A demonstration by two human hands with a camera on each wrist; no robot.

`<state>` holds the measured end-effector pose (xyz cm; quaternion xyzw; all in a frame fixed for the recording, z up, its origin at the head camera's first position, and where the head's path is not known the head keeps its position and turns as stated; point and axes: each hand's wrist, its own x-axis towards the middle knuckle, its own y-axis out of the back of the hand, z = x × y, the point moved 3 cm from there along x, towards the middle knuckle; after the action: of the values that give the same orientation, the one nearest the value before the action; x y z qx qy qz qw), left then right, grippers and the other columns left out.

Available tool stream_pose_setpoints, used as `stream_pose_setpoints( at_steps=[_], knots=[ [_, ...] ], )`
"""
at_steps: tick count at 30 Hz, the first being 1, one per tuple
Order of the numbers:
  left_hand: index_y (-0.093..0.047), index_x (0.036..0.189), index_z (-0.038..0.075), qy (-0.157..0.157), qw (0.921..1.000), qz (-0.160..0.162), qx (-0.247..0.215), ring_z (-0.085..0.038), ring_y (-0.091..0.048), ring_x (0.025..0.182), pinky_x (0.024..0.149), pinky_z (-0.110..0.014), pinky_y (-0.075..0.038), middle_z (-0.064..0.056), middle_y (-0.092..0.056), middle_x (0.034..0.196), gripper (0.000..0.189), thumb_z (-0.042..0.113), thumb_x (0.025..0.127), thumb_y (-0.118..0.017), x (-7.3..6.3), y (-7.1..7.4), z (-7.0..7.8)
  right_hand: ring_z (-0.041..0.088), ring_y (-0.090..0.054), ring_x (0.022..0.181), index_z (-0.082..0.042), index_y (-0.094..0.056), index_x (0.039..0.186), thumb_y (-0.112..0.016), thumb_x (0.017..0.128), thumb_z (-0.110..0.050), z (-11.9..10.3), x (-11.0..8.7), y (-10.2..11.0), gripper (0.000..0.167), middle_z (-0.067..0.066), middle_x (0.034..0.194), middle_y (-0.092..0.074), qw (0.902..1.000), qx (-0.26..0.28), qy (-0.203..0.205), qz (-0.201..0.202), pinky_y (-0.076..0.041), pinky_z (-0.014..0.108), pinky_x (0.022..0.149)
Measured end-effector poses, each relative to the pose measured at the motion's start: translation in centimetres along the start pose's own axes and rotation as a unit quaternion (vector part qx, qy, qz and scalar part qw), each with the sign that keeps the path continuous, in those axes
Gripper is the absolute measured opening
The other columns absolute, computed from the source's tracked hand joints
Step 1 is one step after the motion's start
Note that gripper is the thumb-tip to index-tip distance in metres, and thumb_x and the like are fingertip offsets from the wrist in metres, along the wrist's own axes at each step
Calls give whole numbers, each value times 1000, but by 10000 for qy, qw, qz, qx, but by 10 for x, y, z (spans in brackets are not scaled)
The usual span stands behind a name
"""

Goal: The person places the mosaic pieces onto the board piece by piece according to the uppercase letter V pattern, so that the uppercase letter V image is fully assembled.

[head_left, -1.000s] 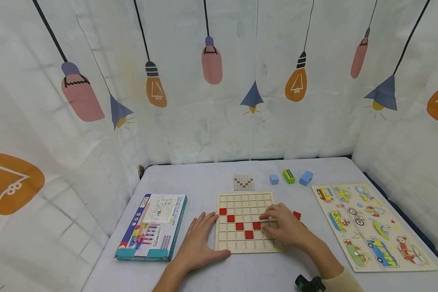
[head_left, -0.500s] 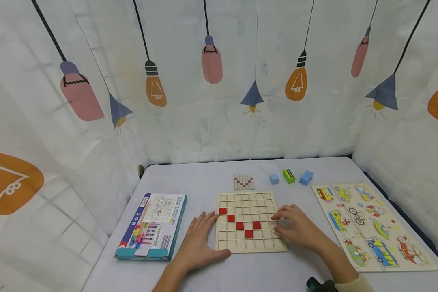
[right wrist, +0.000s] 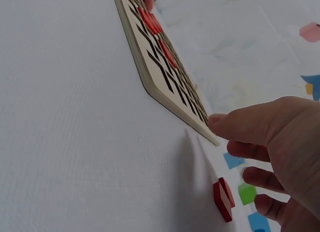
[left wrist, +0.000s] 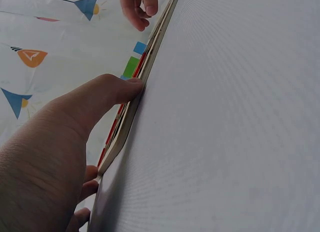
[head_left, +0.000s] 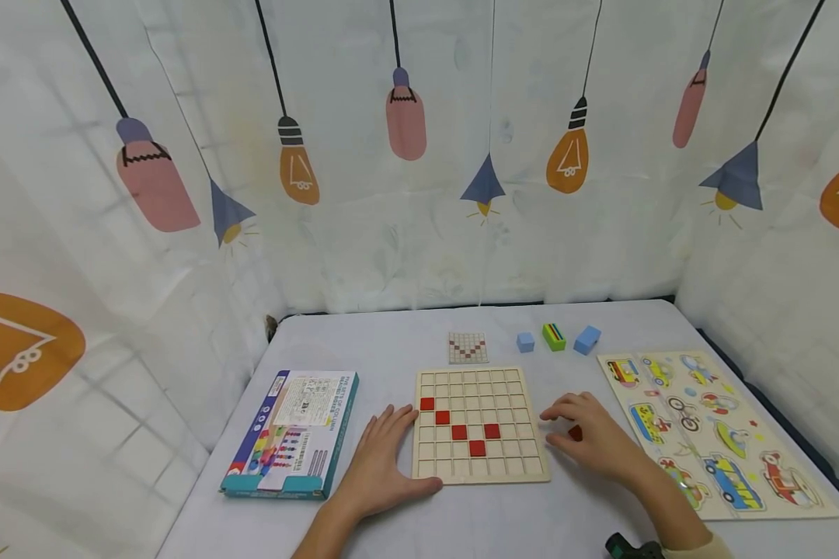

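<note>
A square wooden grid board (head_left: 481, 470) lies in the middle of the table, with several red square tiles (head_left: 477, 449) set in its cells. My left hand (head_left: 383, 470) rests at the board's left side, fingers spread and thumb touching the near edge. In the left wrist view the thumb (left wrist: 117, 89) lies against the board's rim. My right hand (head_left: 594, 439) is just right of the board, fingers loosely bent and holding nothing. Loose red tiles (right wrist: 223, 198) lie on the cloth close to its fingers; in the head view the hand partly hides them.
Behind the board lies a small pattern card (head_left: 468, 348). Farther right stand a blue block (head_left: 525, 342), a green striped block (head_left: 553, 338) and another blue block (head_left: 586, 340). A boxed toy (head_left: 290, 435) lies at the left, and a vehicle puzzle board (head_left: 713, 435) at the right.
My right hand has moved right, from over the board's right part to the cloth beside it by the loose red tiles. The left hand and the board have stayed put.
</note>
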<state>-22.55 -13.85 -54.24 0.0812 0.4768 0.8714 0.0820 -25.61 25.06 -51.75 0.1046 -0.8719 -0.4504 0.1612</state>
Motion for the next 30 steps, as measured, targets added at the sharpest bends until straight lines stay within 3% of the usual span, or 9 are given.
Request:
stream_pose_setpoints(
  at_steps=[7,19,30],
  knots=[
    [-48,169,26,-61,10000,40,3,-32,-25,173,142,-62,-18,5,-43,177,120,86,71,-84,-1,0,0,8,-53,110,-34,-82,117,-92,93,-21,10,-7,10,29,-22,118,-70,9994,-283,-125,127,-55,28,90],
    [-48,168,27,-75,10000,37,-15,-32,-26,172,142,-63,-18,6,-43,177,120,87,71,-83,-1,0,0,9,-55,112,-37,-82,115,-93,92,-24,22,-17,15,28,-23,115,-70,9991,-270,-328,93,-58,33,96],
    [-47,168,27,-93,9999,58,21,-32,-26,173,142,-63,-18,6,-43,178,121,88,71,-83,-1,-1,-1,16,-61,118,-35,-81,113,-91,94,-23,28,-21,16,24,-16,119,-70,9988,-97,-482,-22,-59,39,101]
  ],
)
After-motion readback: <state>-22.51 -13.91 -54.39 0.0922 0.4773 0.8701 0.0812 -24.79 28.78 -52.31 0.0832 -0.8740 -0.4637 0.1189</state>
